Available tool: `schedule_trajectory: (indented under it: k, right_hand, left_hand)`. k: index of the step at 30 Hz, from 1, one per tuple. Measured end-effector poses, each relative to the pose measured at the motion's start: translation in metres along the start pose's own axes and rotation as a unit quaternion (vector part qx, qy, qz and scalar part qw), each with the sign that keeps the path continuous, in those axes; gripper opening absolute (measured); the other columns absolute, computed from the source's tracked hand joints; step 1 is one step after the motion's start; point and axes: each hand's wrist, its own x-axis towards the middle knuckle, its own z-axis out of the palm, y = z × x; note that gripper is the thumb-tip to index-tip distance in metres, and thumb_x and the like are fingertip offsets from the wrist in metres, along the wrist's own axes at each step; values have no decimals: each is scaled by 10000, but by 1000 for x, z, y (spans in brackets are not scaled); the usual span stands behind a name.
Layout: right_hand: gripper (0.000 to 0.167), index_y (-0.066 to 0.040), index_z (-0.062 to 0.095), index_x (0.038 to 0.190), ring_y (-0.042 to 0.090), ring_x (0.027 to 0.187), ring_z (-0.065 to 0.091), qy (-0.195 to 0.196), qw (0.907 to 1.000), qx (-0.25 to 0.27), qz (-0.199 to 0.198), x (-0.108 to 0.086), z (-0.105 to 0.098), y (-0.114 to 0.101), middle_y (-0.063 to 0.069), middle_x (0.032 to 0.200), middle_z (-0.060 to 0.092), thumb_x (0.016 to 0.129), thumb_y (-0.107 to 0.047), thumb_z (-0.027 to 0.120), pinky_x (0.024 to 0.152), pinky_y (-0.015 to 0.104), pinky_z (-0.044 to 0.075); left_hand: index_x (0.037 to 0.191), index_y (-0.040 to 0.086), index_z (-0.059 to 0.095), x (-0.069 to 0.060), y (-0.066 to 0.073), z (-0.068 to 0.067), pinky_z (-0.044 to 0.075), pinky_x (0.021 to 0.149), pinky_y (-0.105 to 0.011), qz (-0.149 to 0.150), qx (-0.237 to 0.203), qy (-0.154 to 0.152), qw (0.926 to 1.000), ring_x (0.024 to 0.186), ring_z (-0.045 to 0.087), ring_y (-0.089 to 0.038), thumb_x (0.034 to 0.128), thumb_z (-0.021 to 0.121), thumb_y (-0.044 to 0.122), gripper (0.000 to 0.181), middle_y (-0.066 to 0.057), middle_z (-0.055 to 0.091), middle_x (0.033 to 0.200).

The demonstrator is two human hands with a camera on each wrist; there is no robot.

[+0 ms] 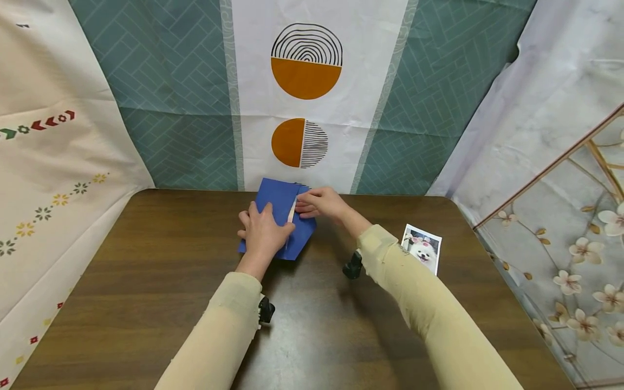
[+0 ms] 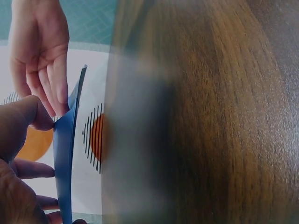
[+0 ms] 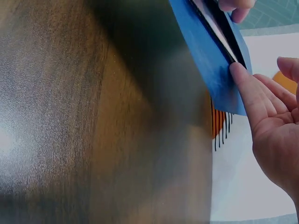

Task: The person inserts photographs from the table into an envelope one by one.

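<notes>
A blue paper envelope (image 1: pixel 278 196) is held tilted near the back of the table, its flap (image 1: pixel 303 230) folded out to the right. Along the slit between body and flap shows a pale strip (image 1: pixel 292 211); whether it is a lining or something inside, I cannot tell. My left hand (image 1: pixel 264 230) grips the envelope from the left, fingers spread over its face and thumb near the slit. At the slit's right side, my right hand (image 1: pixel 323 203) touches the envelope with extended fingertips (image 3: pixel 239 71). Its thumb (image 3: pixel 287 65) stands apart from those fingers.
A photo print of a white dog (image 1: pixel 423 250) lies on the right of the brown wooden table (image 1: pixel 166 281), partly behind the right sleeve. Patterned cloths (image 1: pixel 185 97) hang at the back and sides. A small black device (image 1: pixel 265 310) sits at each wrist.
</notes>
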Motion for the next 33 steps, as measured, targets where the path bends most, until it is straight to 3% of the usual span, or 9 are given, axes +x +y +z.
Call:
schedule_trajectory:
  k: [7,12,21,24,27,29,33]
  right_hand:
    - [395,159,615,1371,387,1195,726,24,9999,27,-111,-9,-19,3,343,1326,676,1095,-124,614,1016,520,563]
    - [394,159,610,1369,403,1200,720,211,9994,-234,-127,-23,-43,7,353,1351,657,1084,-111,630,1059,610,507]
    - [403,140,609,1389,503,1285,628,456,9938,-1010,-46,-61,-94,11,353,1368,647,1079,-115,644,988,484,571]
    - [413,134,611,1393,432,1237,690,582,9911,-1193,-15,-76,-112,15,331,1345,671,1083,-137,644,992,502,564]
    - [435,142,597,1402,266,1126,765,696,9896,-1255,43,-91,-129,20,336,1347,667,1085,-154,643,1015,536,540]
    - [446,144,590,1406,151,1047,774,776,9882,-1322,79,-102,-139,24,338,1345,665,1084,-159,646,1016,525,542]
    - [468,156,570,1422,57,981,763,915,9845,-1491,152,-123,-158,31,329,1341,673,1086,-161,644,995,465,567]
  left_hand:
    - [1592,30,478,2,-3,1,304,1066,-795,-28,80,3,10000,1486,208,-533,944,771,422,812,-309,212,1700]
    - [1591,32,481,3,-5,1,308,1058,-795,-23,78,3,10000,1479,214,-536,938,772,420,814,-312,215,1700]
    - [1591,20,475,2,-8,0,302,1050,-801,57,28,21,10000,1478,205,-541,939,764,408,812,-319,200,1701]
    - [1589,14,475,2,-8,1,302,1045,-803,69,27,10,10000,1480,203,-540,940,758,397,806,-324,195,1702]
    - [1582,7,482,1,-8,1,300,1038,-808,84,5,3,10000,1480,204,-543,936,759,387,799,-330,196,1701]
    - [1577,6,487,1,-8,2,299,1035,-810,91,-10,6,10000,1477,206,-544,933,762,383,795,-331,198,1701]
    - [1576,10,491,1,-8,2,297,1034,-809,93,-7,-8,10000,1471,211,-542,933,768,389,796,-326,200,1701]
